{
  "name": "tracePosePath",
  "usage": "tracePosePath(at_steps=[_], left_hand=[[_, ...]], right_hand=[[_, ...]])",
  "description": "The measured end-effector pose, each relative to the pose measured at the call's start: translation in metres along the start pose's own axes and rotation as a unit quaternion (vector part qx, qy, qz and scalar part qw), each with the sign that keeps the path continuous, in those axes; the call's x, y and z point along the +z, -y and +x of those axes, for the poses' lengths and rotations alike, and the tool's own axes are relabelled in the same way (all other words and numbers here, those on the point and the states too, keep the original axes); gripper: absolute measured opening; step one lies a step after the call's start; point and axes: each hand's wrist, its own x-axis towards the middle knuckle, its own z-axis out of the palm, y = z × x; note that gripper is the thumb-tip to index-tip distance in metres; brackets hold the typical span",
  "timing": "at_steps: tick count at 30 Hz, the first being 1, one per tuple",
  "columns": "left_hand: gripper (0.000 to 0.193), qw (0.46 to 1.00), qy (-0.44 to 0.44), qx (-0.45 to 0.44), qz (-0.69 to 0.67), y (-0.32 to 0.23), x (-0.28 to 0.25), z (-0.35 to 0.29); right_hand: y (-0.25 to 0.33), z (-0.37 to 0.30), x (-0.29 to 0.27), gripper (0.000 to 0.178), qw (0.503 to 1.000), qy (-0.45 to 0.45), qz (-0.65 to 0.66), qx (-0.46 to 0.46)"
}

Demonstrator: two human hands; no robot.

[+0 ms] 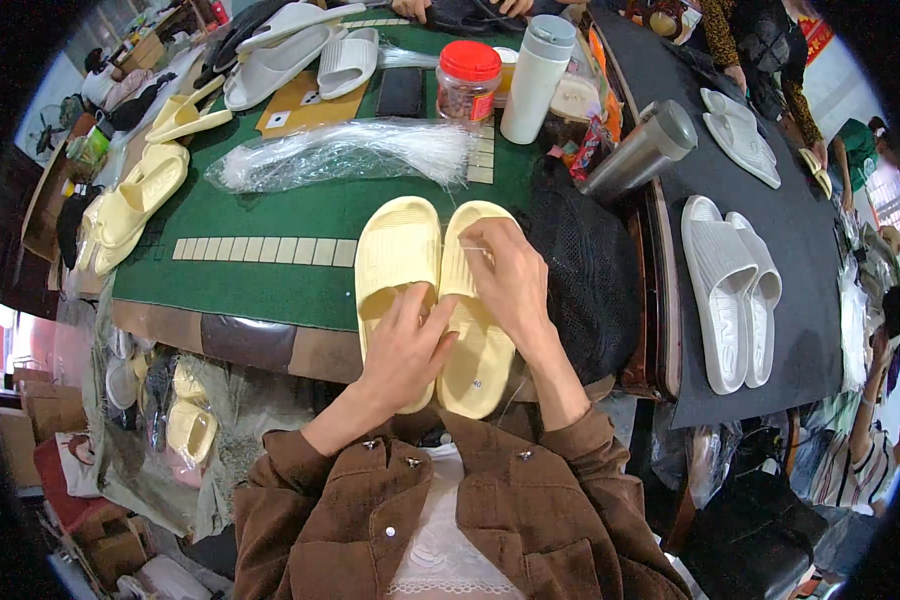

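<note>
A pair of pale yellow slide slippers (398, 240) lies side by side at the near edge of the green-topped table, toes pointing away from me. My left hand (400, 345) rests over the inner side of the left slipper, its fingers apart and reaching toward the gap between the two. Over the strap of the right slipper (475, 375), my right hand (510, 275) is closed in a pinch. A thin, clear plastic strand shows at its fingertips; where the strand's other end lies, I cannot make out. Beyond the slippers is a bundle of similar strands (370, 155) in clear film.
More yellow slippers (145, 195) and grey slippers (280, 70) lie left. A red-lidded jar (468, 80), white bottle (538, 80) and steel tumbler (642, 155) stand beyond. At right are a black mesh bag (585, 270) and grey slides (720, 290); another person's hands (510, 6) show at the far edge.
</note>
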Motion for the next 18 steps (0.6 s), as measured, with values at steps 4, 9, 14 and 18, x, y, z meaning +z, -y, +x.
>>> tracePosePath(at_steps=[4,9,14,18], left_hand=[[0.045,1.0,-0.018,-0.016,-0.002,0.006,0.005,-0.001],[0.045,1.0,-0.024,-0.01,-0.001,0.009,0.009,0.002],[0.045,0.999,-0.04,-0.009,0.006,0.009,0.013,0.002],[0.046,0.999,-0.044,0.002,0.009,0.009,0.013,0.003]], right_hand=[[0.017,-0.001,-0.004,0.013,0.993,0.01,0.119,0.022],[0.015,-0.019,-0.01,0.03,0.98,0.006,0.197,0.04],[0.006,-0.038,-0.012,0.028,0.95,-0.017,0.298,0.085],[0.015,-0.041,-0.017,0.019,0.926,-0.025,0.36,0.114]])
